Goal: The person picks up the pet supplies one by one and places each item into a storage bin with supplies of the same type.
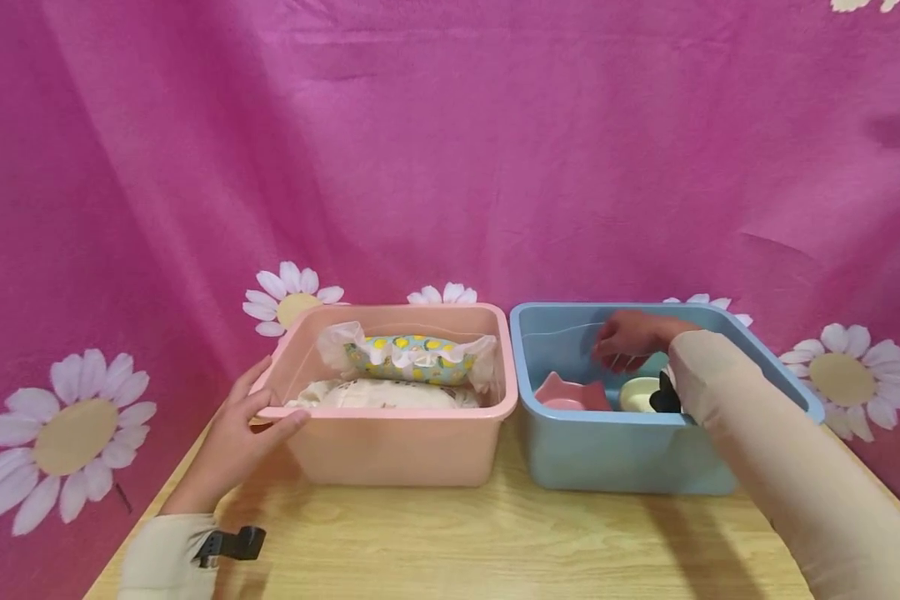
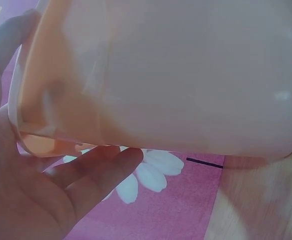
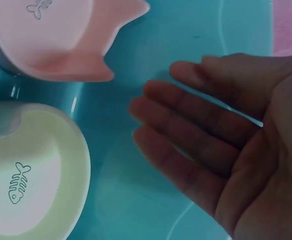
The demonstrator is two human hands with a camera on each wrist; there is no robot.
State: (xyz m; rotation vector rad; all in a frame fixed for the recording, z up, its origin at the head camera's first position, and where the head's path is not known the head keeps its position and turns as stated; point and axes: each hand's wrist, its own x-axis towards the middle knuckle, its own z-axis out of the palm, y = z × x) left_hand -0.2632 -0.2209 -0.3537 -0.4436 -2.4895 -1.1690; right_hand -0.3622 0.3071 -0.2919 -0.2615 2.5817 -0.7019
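Note:
My left hand (image 1: 232, 437) holds the front left corner of a pink plastic bin (image 1: 397, 446), thumb along the front rim and fingers against the left side. Inside that bin lie a blue, lemon-print bundle (image 1: 412, 358) with white frilled ends and a cream cloth item (image 1: 393, 394). My right hand (image 3: 221, 135) reaches down into a blue bin (image 1: 630, 458), its fingers loosely extended and nothing in them. Beside those fingertips sit a pink cat-eared bowl (image 3: 80, 62) and a cream bowl (image 3: 75, 150), each with a fishbone print.
Both bins stand side by side on a light wooden table (image 1: 390, 533). A magenta cloth (image 1: 450, 150) with white daisies hangs behind them. In the blue bin, a black ear-shaped piece (image 1: 666, 396) shows near the right sleeve (image 1: 780, 467).

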